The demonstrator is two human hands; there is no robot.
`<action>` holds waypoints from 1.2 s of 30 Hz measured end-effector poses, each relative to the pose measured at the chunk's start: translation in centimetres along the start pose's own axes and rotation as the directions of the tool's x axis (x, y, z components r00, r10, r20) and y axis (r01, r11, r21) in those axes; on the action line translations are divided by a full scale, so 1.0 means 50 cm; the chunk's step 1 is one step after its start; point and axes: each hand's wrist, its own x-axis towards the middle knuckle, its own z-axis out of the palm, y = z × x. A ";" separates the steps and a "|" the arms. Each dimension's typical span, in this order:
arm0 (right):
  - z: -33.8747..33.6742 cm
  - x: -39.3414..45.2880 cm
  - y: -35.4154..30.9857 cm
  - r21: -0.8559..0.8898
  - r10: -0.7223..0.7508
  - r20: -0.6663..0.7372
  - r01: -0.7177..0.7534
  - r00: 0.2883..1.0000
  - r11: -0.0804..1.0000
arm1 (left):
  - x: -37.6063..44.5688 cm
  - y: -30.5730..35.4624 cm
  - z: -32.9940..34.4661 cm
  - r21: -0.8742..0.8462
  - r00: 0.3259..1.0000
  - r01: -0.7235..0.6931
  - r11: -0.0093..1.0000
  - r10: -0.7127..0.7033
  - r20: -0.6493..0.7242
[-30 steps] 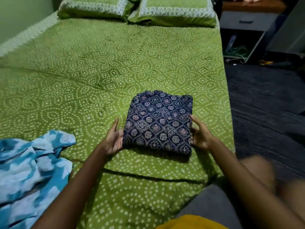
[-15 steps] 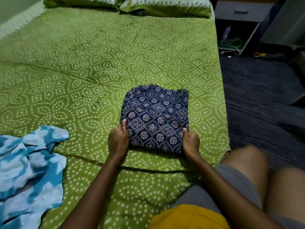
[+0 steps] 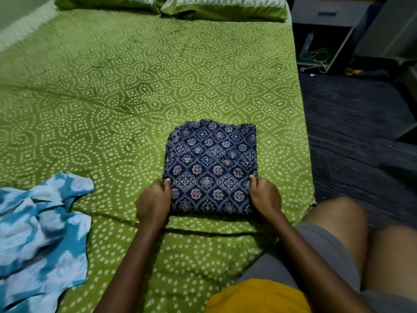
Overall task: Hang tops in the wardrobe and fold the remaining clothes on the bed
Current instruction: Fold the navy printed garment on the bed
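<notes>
Hands [image 3: 153,201] [image 3: 266,196] grip folded navy garment [image 3: 211,168] on bed [image 3: 135,86].

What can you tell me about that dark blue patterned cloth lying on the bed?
The navy garment is thin printed fabric with pale medallion and lattice motifs. It is folded into a neat, roughly square bundle, slightly uneven along its far edge, and lies flat on the green dotted bedspread near the bed's right side. The left hand and right hand grip its near corners, thumbs on top.
</notes>
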 end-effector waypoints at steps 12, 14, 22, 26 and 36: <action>0.101 -0.027 -0.065 -0.248 -0.455 0.122 0.471 0.882 0.846 | -0.023 0.091 0.099 0.116 0.769 -0.628 0.770 0.590 0.248; 0.107 0.003 -0.064 -0.282 -0.418 0.149 0.444 0.896 0.851 | 0.002 0.093 0.107 0.169 0.776 -0.621 0.765 0.571 0.270; 0.075 0.072 -0.037 -0.297 -0.346 0.101 0.360 0.933 0.884 | 0.123 -0.012 0.052 -0.073 0.781 -0.559 0.826 0.554 0.287; 0.042 0.011 0.008 -0.287 -0.523 0.309 0.603 0.794 0.745 | 0.082 -0.086 0.029 -0.100 0.736 -0.589 0.802 0.584 0.343; -0.006 -0.047 -0.044 -0.317 -0.707 0.432 0.829 0.559 0.461 | 0.134 0.063 -0.021 -0.241 0.645 -0.576 0.782 0.615 0.455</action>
